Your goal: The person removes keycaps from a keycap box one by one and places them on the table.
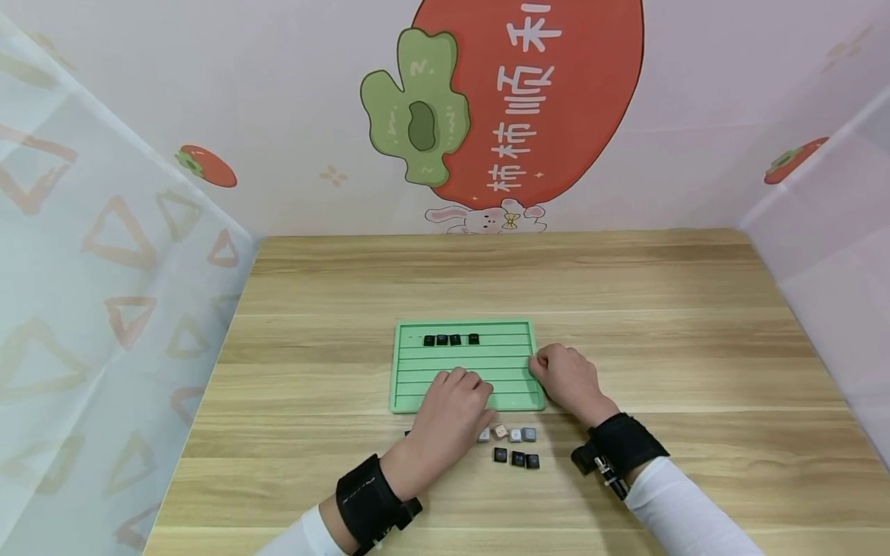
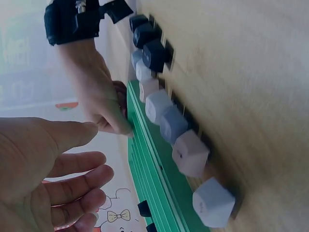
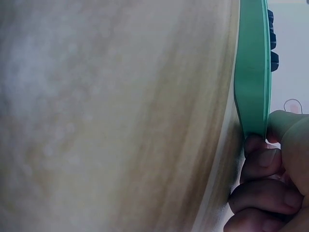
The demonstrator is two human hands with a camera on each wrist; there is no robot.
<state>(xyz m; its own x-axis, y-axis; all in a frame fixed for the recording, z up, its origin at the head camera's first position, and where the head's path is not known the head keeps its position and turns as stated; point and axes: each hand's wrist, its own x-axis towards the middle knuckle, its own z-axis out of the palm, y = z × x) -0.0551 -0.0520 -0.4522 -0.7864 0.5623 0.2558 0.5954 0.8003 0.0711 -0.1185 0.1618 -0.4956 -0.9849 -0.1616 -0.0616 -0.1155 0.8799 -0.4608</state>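
Note:
My right hand (image 1: 570, 382) pinches the right edge of a green grooved board (image 1: 511, 390), the thumb on top and curled fingers (image 3: 263, 164) below, as the right wrist view shows. Several black keycaps (image 1: 442, 340) stand in the board's top groove, one set a little apart from the others. Over the board's front edge is my left hand (image 1: 448, 413); its fingers (image 2: 79, 186) are loosely bent and hold nothing in the left wrist view. Loose white, beige and grey keycaps (image 1: 516, 435) lie in a row on the table before the board, partly hidden by this hand in the head view.
Three black keycaps (image 1: 518, 459) lie nearer to me than the pale row. The wooden table (image 1: 660, 332) carries everything. A printed backdrop (image 1: 299, 100) stands behind it, with hanging sheets at both sides. Each wrist wears a black strap (image 1: 629, 444) with a camera.

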